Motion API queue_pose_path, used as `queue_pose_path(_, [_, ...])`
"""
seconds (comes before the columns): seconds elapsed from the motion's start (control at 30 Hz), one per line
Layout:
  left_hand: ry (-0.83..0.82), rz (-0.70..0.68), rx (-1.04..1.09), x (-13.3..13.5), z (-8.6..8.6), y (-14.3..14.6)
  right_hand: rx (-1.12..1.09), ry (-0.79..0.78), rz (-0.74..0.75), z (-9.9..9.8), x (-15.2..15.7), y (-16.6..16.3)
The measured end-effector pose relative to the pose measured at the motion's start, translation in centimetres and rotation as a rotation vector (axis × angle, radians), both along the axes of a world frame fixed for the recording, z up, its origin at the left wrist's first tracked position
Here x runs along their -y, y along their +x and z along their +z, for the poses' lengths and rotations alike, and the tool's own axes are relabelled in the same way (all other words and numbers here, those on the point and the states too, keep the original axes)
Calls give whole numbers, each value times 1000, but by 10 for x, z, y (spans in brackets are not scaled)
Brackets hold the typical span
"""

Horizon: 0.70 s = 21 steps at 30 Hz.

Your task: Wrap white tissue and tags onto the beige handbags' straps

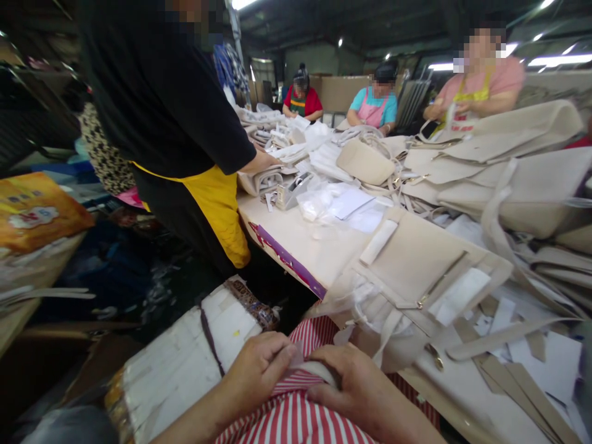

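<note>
Low in the head view, just above a red-and-white striped apron (305,419), both hands are closed close together. In my left hand (259,367), thumb pressed against the fingers, is a thin whitish wrapping sheet (297,356). My right hand (354,379) curls round a beige strap (321,372), which runs towards the left fingers; the rest of it is hidden. Beyond my right hand, a beige bag (411,259) with a gold zipper lies on the table, with white wrapping on its straps. Its metal clasp (435,356) hangs near the table's front edge.
Beige bags (509,160) are heaped at right on the worktable (296,234). A tape dispenser (292,192) and white paper (349,202) lie beyond. A taped white box (176,364) stands at left. A co-worker in a yellow apron (219,209) stands at the table; several others work behind.
</note>
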<state>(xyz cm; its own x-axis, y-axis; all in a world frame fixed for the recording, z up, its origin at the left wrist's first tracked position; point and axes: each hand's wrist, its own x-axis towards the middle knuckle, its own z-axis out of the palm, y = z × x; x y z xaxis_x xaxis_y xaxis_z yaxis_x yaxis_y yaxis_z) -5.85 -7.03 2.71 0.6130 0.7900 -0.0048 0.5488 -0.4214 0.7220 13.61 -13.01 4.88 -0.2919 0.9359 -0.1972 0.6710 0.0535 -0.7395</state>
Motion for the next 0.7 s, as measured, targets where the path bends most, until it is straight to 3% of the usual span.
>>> queue_pose_path(0.07, [-40,156,51,-6,6,-13,-191,-29,-98,9,1,21])
queue_pose_path(0.17, [-9,343,121,-13,10,-30,-269,67,-439,9,6,52])
queue_pose_path(0.23, [40,383,168,-14,8,-35,-295,119,-646,1,11,60])
queue_pose_path(0.27, [74,380,196,-13,6,-35,-329,86,-675,-3,13,59])
queue_pose_path(0.33, [180,334,256,-9,5,-32,-402,-103,-555,-12,18,47])
queue_pose_path(0.4, [330,224,310,-5,5,-28,-465,-300,-327,-16,22,26])
queue_pose_path(0.5, [509,-16,345,2,6,-22,-642,-347,-132,-19,19,-9])
queue_pose_path(0.6, [592,-143,315,9,4,-16,-871,-351,-175,-23,7,-35])
queue_pose_path(0.7, [606,-107,273,14,0,-12,-938,-393,-333,-28,-5,-49])
